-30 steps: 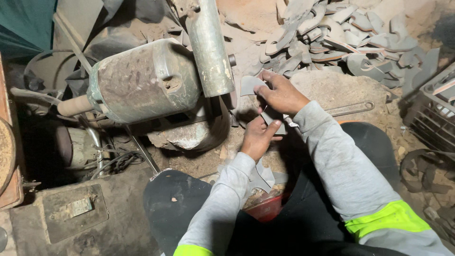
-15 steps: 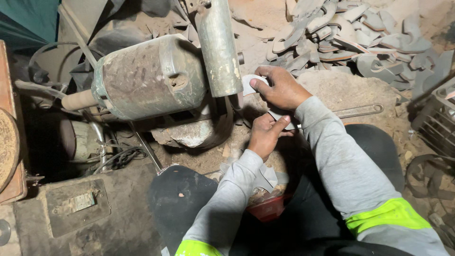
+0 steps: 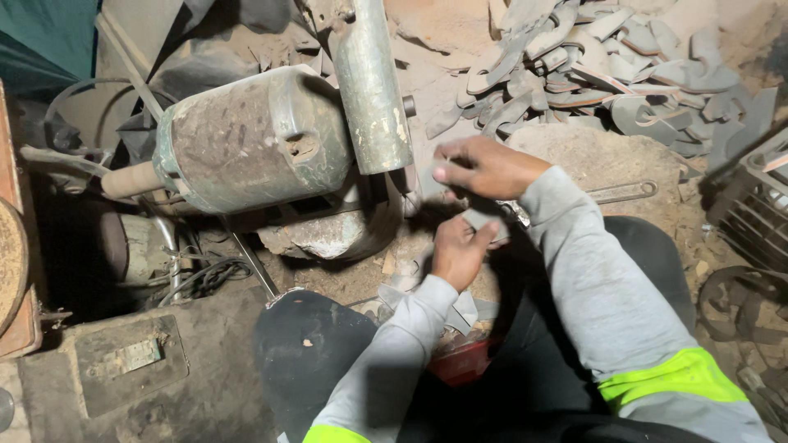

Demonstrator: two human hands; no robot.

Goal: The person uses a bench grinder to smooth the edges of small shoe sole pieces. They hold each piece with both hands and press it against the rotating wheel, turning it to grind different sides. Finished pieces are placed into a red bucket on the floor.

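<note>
Sitting far left of the motor housing (image 3: 250, 139): a rusty round disc (image 3: 12, 279) at the frame edge, with a dusty flat metal box (image 3: 123, 361) below the motor. Motor itself is a greenish, corroded drum with a stub shaft out its left end; a vertical metal cylinder (image 3: 373, 86) stands against its right side. Just right of and below the motor, left hand (image 3: 460, 250) is curled shut, pinching the lower end of a thin grey metal blank (image 3: 484, 220). Right hand (image 3: 484, 168) sits above it, right beside the cylinder's lower end, fingers bent closed on a grey piece (image 3: 427, 179); can't tell if it's the same blank. Red tub (image 3: 460, 361) sits between the knees below the hands. Further right of the motor: wrench (image 3: 624, 193) on the dirt, a heap of curved grey cutouts (image 3: 607, 74) above, black crate (image 3: 751, 217) at the edge.
</note>
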